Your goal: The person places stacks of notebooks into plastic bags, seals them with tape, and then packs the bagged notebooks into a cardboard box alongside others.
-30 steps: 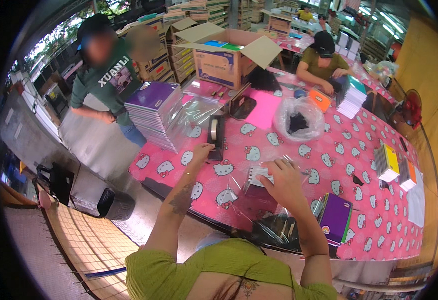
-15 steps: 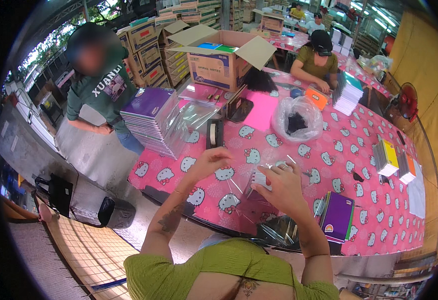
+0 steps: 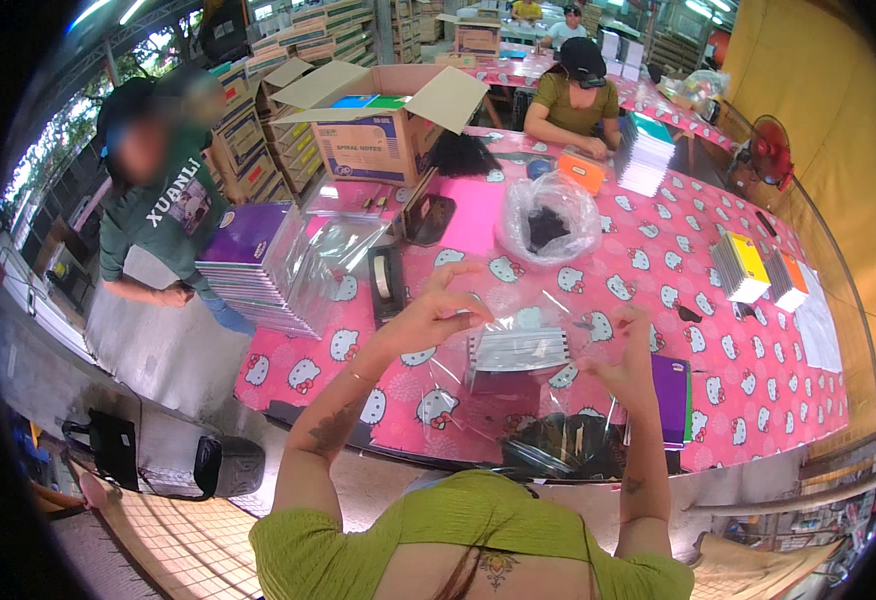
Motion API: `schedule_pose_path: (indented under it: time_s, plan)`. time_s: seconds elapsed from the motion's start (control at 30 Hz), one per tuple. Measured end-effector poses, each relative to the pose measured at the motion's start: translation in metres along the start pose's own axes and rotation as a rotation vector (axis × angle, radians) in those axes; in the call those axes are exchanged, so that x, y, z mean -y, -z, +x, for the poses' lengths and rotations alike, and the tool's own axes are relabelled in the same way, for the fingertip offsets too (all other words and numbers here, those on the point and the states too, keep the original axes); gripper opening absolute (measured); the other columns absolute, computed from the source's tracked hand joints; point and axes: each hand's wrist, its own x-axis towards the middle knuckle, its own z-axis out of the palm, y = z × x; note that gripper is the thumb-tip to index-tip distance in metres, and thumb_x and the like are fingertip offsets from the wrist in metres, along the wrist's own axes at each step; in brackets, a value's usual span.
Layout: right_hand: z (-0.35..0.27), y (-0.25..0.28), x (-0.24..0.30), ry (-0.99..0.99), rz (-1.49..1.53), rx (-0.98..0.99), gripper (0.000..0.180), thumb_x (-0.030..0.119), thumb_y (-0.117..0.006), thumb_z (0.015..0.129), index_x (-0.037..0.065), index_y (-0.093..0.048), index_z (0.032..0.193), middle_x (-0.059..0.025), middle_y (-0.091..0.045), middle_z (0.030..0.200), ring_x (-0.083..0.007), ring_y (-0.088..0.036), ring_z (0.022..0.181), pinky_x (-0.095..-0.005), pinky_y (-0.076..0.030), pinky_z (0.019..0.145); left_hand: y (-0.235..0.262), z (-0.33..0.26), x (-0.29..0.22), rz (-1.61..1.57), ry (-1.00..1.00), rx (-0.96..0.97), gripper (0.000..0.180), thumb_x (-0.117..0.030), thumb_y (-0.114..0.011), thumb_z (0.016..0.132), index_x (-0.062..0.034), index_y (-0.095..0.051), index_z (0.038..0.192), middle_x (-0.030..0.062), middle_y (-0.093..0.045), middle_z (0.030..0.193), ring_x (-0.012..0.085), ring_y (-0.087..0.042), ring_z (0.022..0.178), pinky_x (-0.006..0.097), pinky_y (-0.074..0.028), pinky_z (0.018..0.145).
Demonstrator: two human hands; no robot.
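Observation:
In front of me a bundle of spiral notebooks [image 3: 520, 350] lies on a sheet of clear plastic film [image 3: 428, 400], its white page edges and dark coils facing up. My left hand [image 3: 435, 318] hovers at the bundle's left, thumb and a finger drawn together in a pinch; what they hold, if anything, is too faint to make out. At the right of the bundle, my right hand [image 3: 626, 360] has its thumb and fingers apart, close to the film. A black tape dispenser [image 3: 387, 285] stands just beyond my left hand.
A tall stack of purple notebooks [image 3: 248, 232] stands at the left beside clear bags. Purple notebooks [image 3: 672, 400] lie near my right forearm. Farther off are a plastic bag [image 3: 548, 220], an open carton [image 3: 363, 150] and a fan [image 3: 770, 150]. One person [image 3: 163, 195] stands left; another [image 3: 573, 105] sits opposite.
My right hand has come off the bundle toward the right, uncovering the notebooks. My left hand has moved nearer the bundle, and the whole view has shifted.

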Motion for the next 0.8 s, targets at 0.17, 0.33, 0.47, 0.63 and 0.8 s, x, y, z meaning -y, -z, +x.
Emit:
schedule_pose_path:
  time_s: [0.17,0.33,0.47,0.63,0.8]
  plan:
    - [-0.013,-0.041,-0.064,0.433,-0.162,0.479,0.059,0.032,-0.086,0.065,0.014,-0.065,0.117,-0.0083,-0.053,0.134,-0.0306,-0.046,0.127,-0.0453,-0.035,0.105,-0.051,0.032,0.006,0.211,-0.132,-0.051,0.018,-0.012,-0.078,0.076,-0.0231,-0.076,0.09,0.0123,-0.038,0.149,0.0351,-0.029,0.139,0.052,-0.026,0.11]
    - [-0.013,-0.057,-0.07,0.394,-0.107,0.558,0.06,0.031,-0.082,0.071,0.024,-0.063,0.128,-0.0118,-0.036,0.153,-0.0343,-0.033,0.139,-0.0492,-0.027,0.114,-0.086,0.031,0.03,0.427,-0.234,-0.052,0.04,-0.023,-0.084,0.067,-0.0243,-0.072,0.105,0.0185,-0.03,0.153,0.0436,-0.024,0.139,0.057,-0.024,0.109]
    - [-0.012,-0.057,-0.067,0.405,-0.059,0.561,0.057,0.034,-0.078,0.078,0.02,-0.061,0.13,-0.0156,-0.032,0.154,-0.0364,-0.032,0.14,-0.0485,-0.027,0.114,-0.095,0.038,0.026,0.488,0.085,-0.154,0.077,-0.032,-0.084,0.068,-0.0175,-0.051,0.135,0.0277,-0.026,0.152,0.0464,-0.022,0.14,0.057,-0.024,0.11]
    - [0.013,-0.078,-0.101,-0.139,0.374,0.179,0.059,0.039,-0.074,0.085,0.003,-0.058,0.129,-0.0171,-0.046,0.139,-0.0274,-0.043,0.13,-0.0381,-0.035,0.107,-0.076,0.026,0.023,-0.166,0.535,-0.438,0.085,-0.043,-0.079,0.077,-0.0044,-0.042,0.143,0.0282,-0.044,0.141,0.0367,-0.046,0.13,0.042,-0.04,0.104]
    - [0.075,-0.083,-0.068,-0.214,0.412,0.68,0.067,0.031,-0.078,0.083,0.007,-0.046,0.137,-0.0111,-0.052,0.13,-0.0193,-0.049,0.121,-0.0365,-0.04,0.102,-0.063,-0.001,0.061,-0.43,0.609,0.12,0.064,-0.037,-0.074,0.087,-0.0014,-0.052,0.136,0.0138,-0.06,0.126,0.0233,-0.055,0.119,0.032,-0.042,0.1]
